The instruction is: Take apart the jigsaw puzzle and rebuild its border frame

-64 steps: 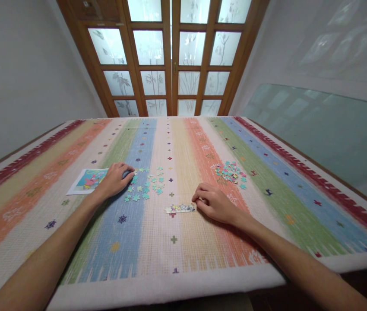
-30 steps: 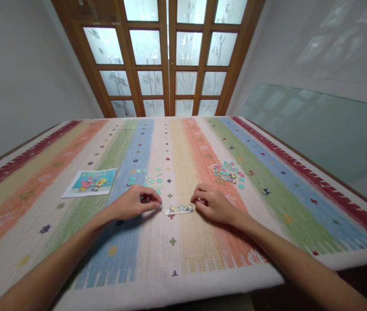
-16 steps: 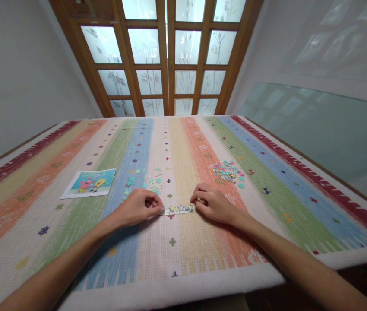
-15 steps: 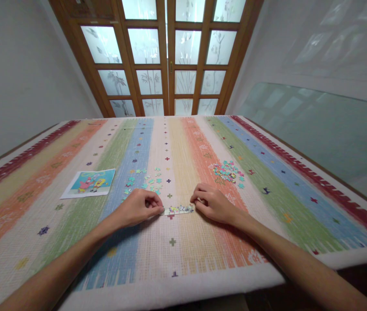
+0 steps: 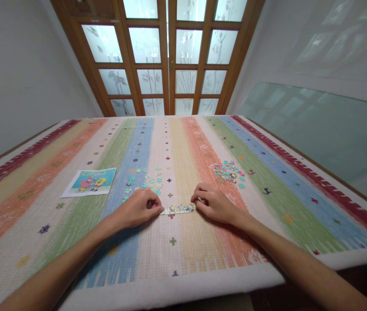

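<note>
A narrow strip of joined jigsaw puzzle pieces lies on the striped cloth in front of me, its straight edge towards me. My left hand pinches the strip's left end between thumb and fingers. At the opposite end my right hand is closed, its thumb and curled fingers on the last piece. Both ends are partly hidden by the fingertips. Beyond my left hand several loose turquoise puzzle pieces are spread out. A heap of mixed puzzle pieces sits past my right hand.
A printed cartoon picture lies flat at the left. The striped tablecloth covers the table up to its near edge. Wooden doors with frosted panes stand behind the table, and a glass panel leans along the right wall.
Both hands stay at the two ends of the strip, with hardly any movement. The whole view has shifted very slightly.
</note>
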A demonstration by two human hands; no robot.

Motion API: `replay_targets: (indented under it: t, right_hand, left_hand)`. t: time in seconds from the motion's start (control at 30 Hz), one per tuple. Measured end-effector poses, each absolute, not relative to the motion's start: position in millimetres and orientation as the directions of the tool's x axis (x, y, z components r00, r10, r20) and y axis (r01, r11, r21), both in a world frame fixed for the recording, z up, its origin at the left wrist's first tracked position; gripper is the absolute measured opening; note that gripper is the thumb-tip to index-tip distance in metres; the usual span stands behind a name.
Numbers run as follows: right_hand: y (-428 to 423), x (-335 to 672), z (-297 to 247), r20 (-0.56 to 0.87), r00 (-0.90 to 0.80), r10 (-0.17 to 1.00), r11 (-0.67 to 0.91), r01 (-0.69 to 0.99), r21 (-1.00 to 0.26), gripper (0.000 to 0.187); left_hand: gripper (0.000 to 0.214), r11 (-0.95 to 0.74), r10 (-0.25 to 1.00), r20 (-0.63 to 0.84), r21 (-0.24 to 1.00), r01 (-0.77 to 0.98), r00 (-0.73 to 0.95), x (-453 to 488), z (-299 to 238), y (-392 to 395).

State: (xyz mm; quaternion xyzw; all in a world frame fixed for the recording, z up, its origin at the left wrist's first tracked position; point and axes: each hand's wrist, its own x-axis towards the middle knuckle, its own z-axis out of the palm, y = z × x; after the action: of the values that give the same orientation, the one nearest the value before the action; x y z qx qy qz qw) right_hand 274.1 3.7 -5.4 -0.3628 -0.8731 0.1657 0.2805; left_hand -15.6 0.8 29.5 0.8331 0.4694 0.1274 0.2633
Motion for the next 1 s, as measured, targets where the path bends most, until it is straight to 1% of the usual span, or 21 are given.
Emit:
replay_targets:
  t: [0.17, 0.37, 0.53, 0.83, 1.0]
  right_hand:
    - [2.4, 274.1, -3.2, 0.37, -0.599, 0.71, 0.697, 0.524, -0.49, 0.018]
    - [-2.8, 271.7, 3.8, 0.345, -0.628, 0.698, 0.7, 0.496, -0.514, 0.009]
    - [-3.1, 271.9, 2.5, 0.336, -0.636, 0.695, 0.7, 0.491, -0.519, 0.008]
    - [-3.5, 272.6, 1.6, 0.342, -0.64, 0.688, 0.705, 0.478, -0.524, 0.009]
    - [-2.4, 272.9, 0.4, 0.34, -0.643, 0.686, 0.706, 0.475, -0.525, 0.008]
  left_hand:
    - [0.019, -0.42, 0.85, -0.031, 0.563, 0.712, 0.526, -16.2, 27.9, 1.6]
    - [0.018, -0.44, 0.841, -0.007, 0.573, 0.692, 0.541, -15.8, 27.4, 1.1]
    - [0.016, -0.43, 0.847, 0.011, 0.602, 0.672, 0.532, -14.6, 27.6, 0.1]
    - [0.016, -0.447, 0.836, -0.014, 0.565, 0.694, 0.549, -14.8, 27.4, 0.3]
    - [0.02, -0.447, 0.834, -0.011, 0.571, 0.688, 0.551, -13.6, 25.8, -0.5]
